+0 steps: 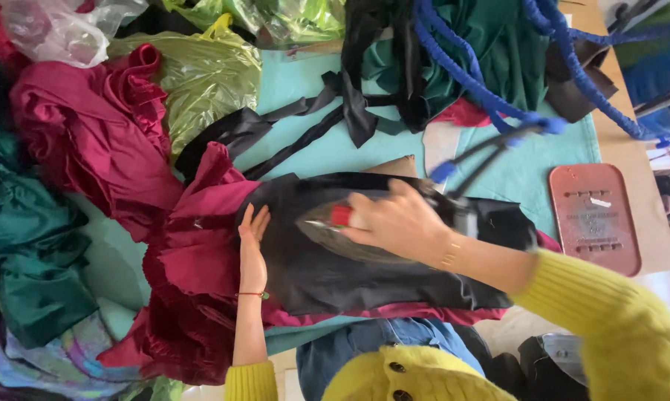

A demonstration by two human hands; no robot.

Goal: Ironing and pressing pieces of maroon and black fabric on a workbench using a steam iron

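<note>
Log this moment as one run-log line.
right hand: grips clothes iron on black fabric | left hand: flat on fabric edge | under: maroon cloth | right: red iron rest

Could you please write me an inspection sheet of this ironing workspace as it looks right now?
Surface: teal cloth-covered table, mostly buried under fabric.
Job's things: black fabric spread flat over crimson fabric; iron resting on the black piece.
Clutter: crimson heap, dark green cloth, yellow-green plastic bags, black strips, reddish-brown iron rest.
Hands: left hand lies flat on the fabric edge; right hand grips the iron's handle.
Cables: blue braided cord loops across the green cloth toward the iron.
Surroundings: bare tabletop on the right; more fabric beyond.
</note>
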